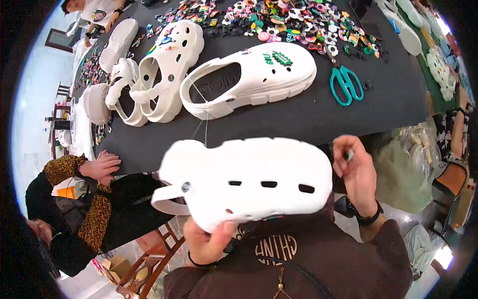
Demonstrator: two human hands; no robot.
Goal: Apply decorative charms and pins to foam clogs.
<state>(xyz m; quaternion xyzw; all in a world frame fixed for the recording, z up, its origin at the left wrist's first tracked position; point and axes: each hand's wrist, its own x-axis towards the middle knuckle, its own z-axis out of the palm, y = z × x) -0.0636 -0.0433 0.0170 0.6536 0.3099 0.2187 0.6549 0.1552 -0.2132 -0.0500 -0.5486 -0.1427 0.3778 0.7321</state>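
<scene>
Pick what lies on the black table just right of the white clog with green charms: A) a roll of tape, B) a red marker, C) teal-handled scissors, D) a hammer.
C: the teal-handled scissors lie flat on the black table, right of the white clog bearing green charms.

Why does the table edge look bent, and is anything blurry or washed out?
Head view: the fisheye lens bows the black table toward a dark rim; the white clog in the left hand is slightly motion-blurred; the left side glares pale; the right hand stays fairly sharp.
</scene>
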